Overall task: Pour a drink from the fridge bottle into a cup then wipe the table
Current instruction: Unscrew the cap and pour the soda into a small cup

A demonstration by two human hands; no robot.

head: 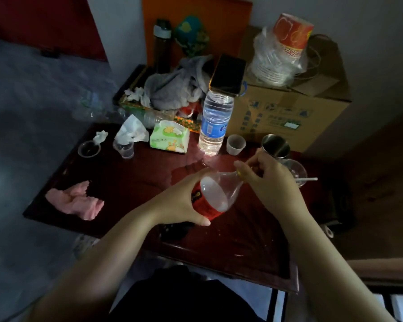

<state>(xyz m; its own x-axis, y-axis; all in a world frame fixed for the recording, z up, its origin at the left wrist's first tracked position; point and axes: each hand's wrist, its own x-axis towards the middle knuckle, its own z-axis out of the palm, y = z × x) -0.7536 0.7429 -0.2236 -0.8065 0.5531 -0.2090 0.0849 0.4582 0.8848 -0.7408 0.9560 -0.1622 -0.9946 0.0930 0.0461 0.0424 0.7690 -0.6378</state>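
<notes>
Red label, clear plastic: that's the bottle (215,194), held above the near-middle of the table and tipped way over, with its neck pointing right. The left hand (179,201) is wrapped round the labelled part, thumb underneath and fingers over the far side. The right hand (265,180) is at the neck end with its fingers curled in tight, pinching the yellow cap (239,174), of which only a sliver shows by the thumb. Can't tell if the cap is screwed on or loose, and honestly can't tell how much is inside the bottle either.

The table (130,182) is dark reddish wood, with a shiny wet patch (196,162) just beyond the bottle.

Just past the right hand there's a steel cup (275,146), and beside it a clear cup (293,169) with a white straw (308,180) poking out to the right. A small white cup (236,144) stands to the left of the steel one, right next to an upright water bottle (215,122) that has a phone (228,75) balanced flat on top.

Further left along the back are a green and white tissue pack (169,137) and a small clear plastic cup (125,149) with crumpled tissue in it. A pink cloth (76,203) lies bunched up near the table's left edge, well apart from both hands.

Behind all that there's a cardboard box (289,108) with a bagged stack of paper bowls (279,56) on it, and a grey rag pile (172,87) to its left.
</notes>
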